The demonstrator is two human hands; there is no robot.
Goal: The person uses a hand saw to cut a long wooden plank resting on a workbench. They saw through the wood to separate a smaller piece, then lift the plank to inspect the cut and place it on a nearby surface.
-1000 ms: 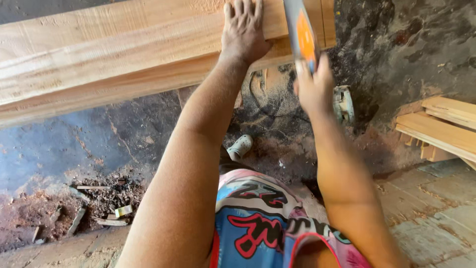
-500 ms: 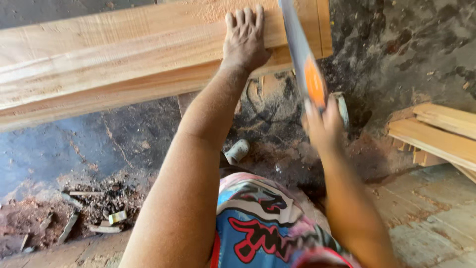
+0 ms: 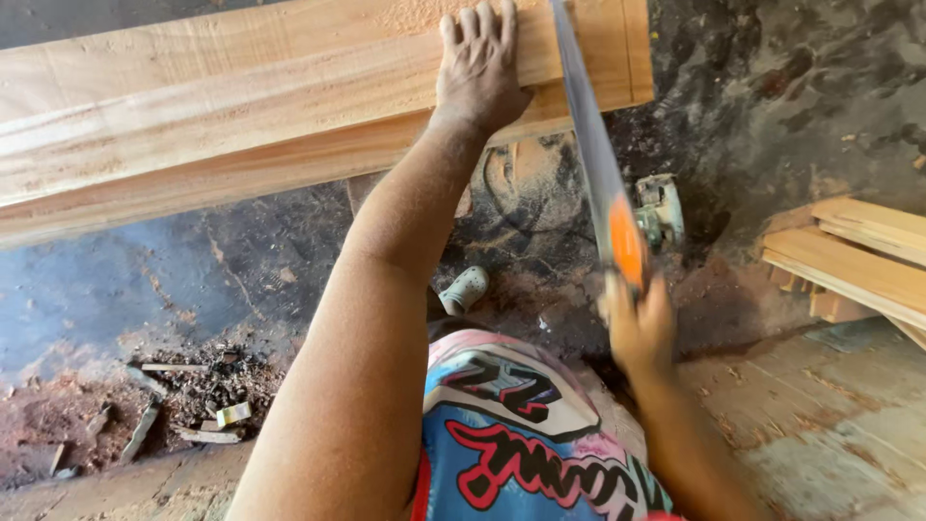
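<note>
A long pale wooden plank [image 3: 241, 116] runs across the top of the view, its right end near the upper middle. My left hand [image 3: 477, 63] lies flat on it, fingers spread, pressing down close to that end. My right hand [image 3: 639, 328] grips the orange handle of a handsaw [image 3: 590, 154]. The saw's grey blade slants up and away from my hand and crosses the plank just right of my left hand. Sawdust lies on the plank's top by the blade.
Dark dirty floor below. A small power tool [image 3: 661, 207] sits under the plank's end. Stacked planks [image 3: 854, 256] lie at right. A light shoe [image 3: 465, 289] rests near my body. Wood scraps and shavings [image 3: 183, 405] pile at lower left.
My right hand has drawn the saw back toward me and downward, so more of the blade shows. My left hand stays pressed on the plank.
</note>
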